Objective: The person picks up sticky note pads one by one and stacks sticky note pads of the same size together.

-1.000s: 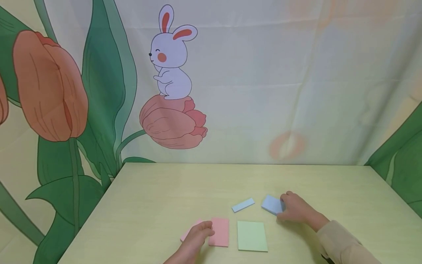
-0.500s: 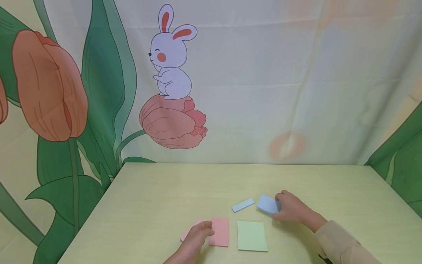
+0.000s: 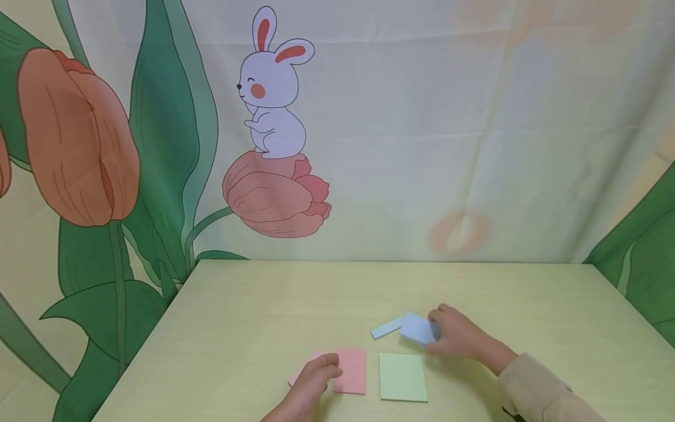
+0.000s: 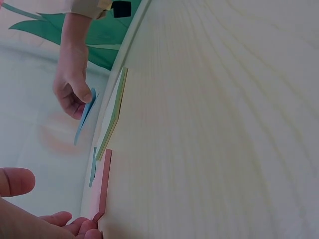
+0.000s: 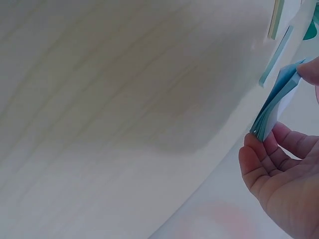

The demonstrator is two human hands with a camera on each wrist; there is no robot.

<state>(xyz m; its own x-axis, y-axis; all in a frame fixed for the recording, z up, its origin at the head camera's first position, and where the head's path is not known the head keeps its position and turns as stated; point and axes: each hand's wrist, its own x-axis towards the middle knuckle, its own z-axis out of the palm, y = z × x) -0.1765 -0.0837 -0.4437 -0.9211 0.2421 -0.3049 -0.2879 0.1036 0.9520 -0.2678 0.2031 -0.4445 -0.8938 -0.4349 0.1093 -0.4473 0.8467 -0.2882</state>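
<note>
My right hand [image 3: 454,335] pinches a small stack of blue sticky notes [image 3: 417,328] just above the table; the same blue stack [image 5: 275,102] shows between thumb and fingers in the right wrist view. A single blue strip [image 3: 386,328] lies flat to its left. My left hand [image 3: 311,381] rests with curled fingers on the edge of a pink pad [image 3: 351,370], which overlaps a second pink sheet [image 3: 302,370]. The pink pad [image 4: 103,185] is at my fingertips in the left wrist view. A green pad [image 3: 402,377] lies flat between the two hands.
The pale wooden table [image 3: 263,305] stands against a hanging cloth printed with a rabbit [image 3: 273,88] and tulips [image 3: 79,138]. The table's left edge runs diagonally near my left hand.
My right hand has carried the blue stack leftward, closer to the blue strip. The left hand and the pink and green pads have stayed where they were.
</note>
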